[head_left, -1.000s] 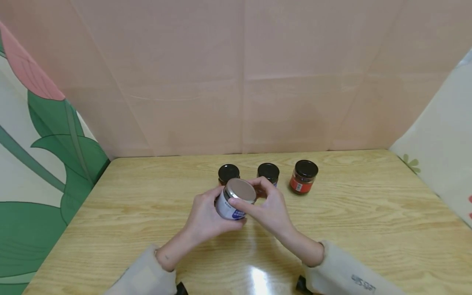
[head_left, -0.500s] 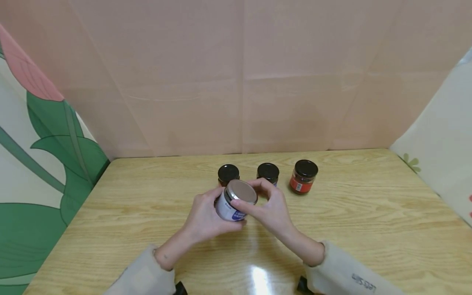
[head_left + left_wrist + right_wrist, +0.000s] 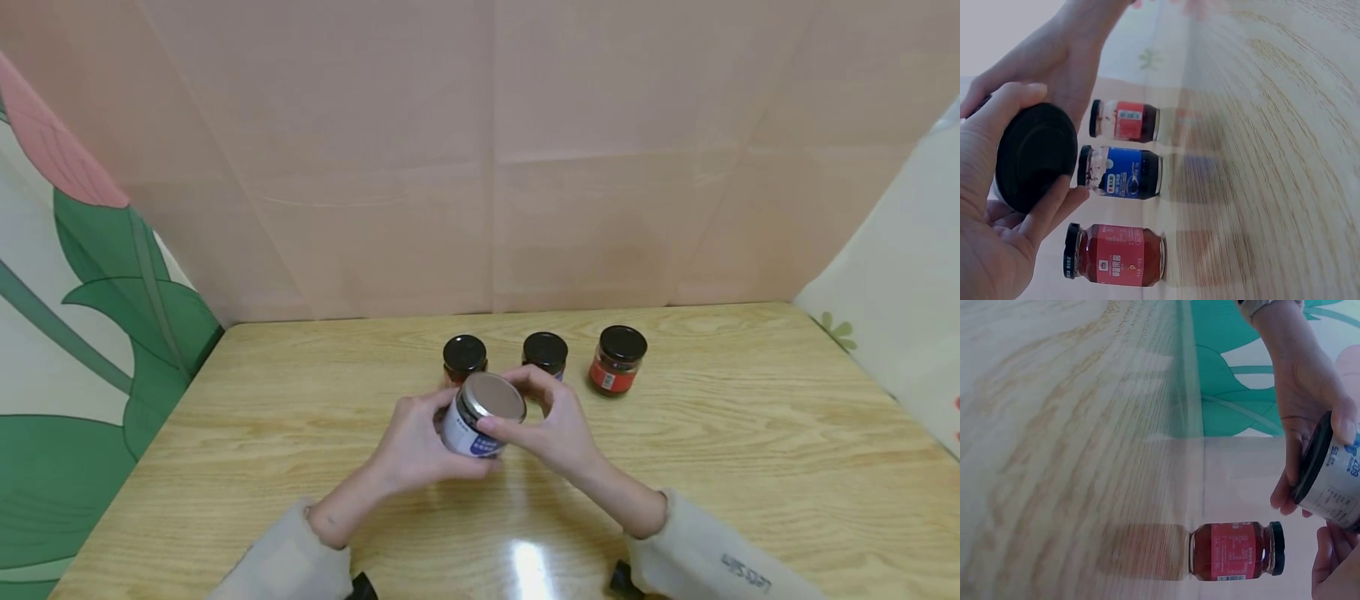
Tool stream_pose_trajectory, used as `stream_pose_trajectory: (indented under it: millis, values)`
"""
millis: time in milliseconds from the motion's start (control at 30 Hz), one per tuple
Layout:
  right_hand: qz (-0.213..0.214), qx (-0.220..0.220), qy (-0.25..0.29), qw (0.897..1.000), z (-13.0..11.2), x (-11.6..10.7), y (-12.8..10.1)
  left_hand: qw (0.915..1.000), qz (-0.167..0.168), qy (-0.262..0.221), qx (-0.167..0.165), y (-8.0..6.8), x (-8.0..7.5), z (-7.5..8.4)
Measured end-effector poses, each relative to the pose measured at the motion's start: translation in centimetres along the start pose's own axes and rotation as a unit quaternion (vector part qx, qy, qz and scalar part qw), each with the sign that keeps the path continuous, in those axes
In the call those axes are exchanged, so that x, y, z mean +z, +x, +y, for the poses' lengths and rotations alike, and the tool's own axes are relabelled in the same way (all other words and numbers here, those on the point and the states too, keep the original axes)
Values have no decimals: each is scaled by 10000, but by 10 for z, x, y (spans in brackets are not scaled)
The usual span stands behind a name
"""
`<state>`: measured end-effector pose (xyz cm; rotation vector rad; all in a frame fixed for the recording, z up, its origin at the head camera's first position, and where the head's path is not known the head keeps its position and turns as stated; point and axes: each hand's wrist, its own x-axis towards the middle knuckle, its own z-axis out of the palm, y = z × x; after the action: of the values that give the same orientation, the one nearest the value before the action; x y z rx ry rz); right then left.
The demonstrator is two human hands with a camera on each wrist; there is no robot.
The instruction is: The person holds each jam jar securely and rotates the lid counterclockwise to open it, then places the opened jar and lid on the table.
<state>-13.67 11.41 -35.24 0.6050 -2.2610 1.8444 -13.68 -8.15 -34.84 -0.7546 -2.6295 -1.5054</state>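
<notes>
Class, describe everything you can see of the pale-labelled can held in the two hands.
The can looks cylindrical, with a white label bearing blue print, a silvery rim round a brownish top, and a black base. It is held tilted, clear of the table. The left hand grips its lower body; the right hand's thumb and fingers hold it near the rim.

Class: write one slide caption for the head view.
Both hands hold a tilted white-labelled container above a table, with three black-lidded jars behind.

A white-labelled can point(image 3: 471, 437) with blue print, black base and silver-rimmed top tilts between both hands point(image 3: 420, 446) above the desk point(image 3: 262, 417).
</notes>
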Motion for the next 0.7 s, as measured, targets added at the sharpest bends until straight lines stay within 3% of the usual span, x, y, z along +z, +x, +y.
stream_pose_trajectory:
  millis: [267, 700]
  values:
    - [-328, -225, 43, 9992, 7, -4, 3, 9966, -577, -561, -168, 0, -4, -3]
    - [-884, -527, 286, 9943, 11, -12, 7, 9898, -995, -954, -351, -1, -8, -4]
